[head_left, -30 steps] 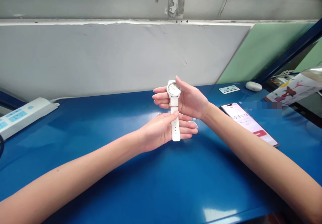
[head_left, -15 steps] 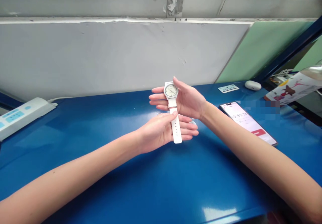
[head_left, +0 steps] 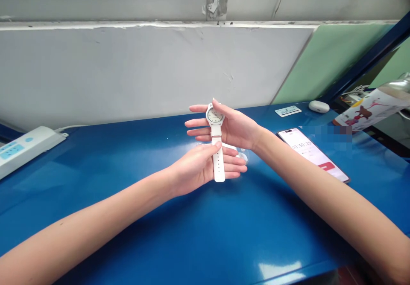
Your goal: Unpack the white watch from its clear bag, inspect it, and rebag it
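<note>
Between my two hands lies a white wristwatch (head_left: 219, 159), unbuckled and stretched out lengthwise, its round dial (head_left: 215, 115) facing up. My left hand (head_left: 198, 165) grips the holed end of the strap, thumb on top and fingers stretched out beneath. At the dial end is my right hand (head_left: 238, 127), palm up, with its thumb along the edge of the watch case and its fingers behind the watch. A clear, shiny object (head_left: 242, 155) on the table is mostly hidden under the hands, and I cannot tell its kind.
The blue table (head_left: 144, 242) runs back to a grey wall. A white power strip (head_left: 32, 148) lies at the left. On the right are a phone (head_left: 312, 152) showing a running timer, a card (head_left: 288, 111), a white earbud case (head_left: 318, 106) and a labelled bottle (head_left: 368, 108).
The view has shifted slightly, so the scene sits a little further left. My right thumb has come closer over the watch case, and its fingers are spread slightly wider. The phone's timer has advanced.
</note>
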Available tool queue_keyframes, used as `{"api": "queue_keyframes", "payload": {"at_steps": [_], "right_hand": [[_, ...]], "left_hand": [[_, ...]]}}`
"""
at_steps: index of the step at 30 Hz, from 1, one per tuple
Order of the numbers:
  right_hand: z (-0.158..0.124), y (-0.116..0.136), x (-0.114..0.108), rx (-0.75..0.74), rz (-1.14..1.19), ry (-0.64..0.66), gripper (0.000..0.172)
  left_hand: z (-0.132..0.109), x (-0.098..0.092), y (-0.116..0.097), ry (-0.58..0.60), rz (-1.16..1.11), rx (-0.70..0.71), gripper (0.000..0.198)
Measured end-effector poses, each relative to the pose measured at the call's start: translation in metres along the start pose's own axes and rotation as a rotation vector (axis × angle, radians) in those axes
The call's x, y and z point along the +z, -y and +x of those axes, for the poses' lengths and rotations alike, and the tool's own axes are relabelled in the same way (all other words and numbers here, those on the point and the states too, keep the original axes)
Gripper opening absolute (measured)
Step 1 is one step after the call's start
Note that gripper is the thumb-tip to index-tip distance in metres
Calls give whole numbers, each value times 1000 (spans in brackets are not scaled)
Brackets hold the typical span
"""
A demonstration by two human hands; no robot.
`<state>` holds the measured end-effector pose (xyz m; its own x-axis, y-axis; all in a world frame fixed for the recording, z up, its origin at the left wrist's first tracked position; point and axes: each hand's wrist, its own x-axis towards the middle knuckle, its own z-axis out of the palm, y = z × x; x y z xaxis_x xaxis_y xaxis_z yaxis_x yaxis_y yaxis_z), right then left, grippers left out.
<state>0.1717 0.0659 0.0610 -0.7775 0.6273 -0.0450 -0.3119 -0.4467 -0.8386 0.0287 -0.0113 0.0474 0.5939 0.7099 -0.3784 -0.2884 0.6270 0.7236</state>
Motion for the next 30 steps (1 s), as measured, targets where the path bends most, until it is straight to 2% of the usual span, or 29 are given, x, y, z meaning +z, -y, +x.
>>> {"api": "queue_keyframes", "payload": {"at_steps": [8, 13, 17, 23, 30], "right_hand": [[-1, 2, 3, 20, 49, -11, 53], [-2, 4, 0, 2, 106, -35, 49], [-2, 4, 0, -20, 116, -103, 43], [-1, 5, 1, -122, 23, -276, 26], [2, 1, -2, -177, -105, -349, 32]], "left_hand": [[0, 0, 0, -10, -7, 0, 39], [3, -3, 0, -6, -22, 5, 37], [3, -4, -1, 3, -15, 41, 35], [2, -1, 0, -51, 6, 190, 18], [2, -1, 4, -20, 1, 167, 14]]}}
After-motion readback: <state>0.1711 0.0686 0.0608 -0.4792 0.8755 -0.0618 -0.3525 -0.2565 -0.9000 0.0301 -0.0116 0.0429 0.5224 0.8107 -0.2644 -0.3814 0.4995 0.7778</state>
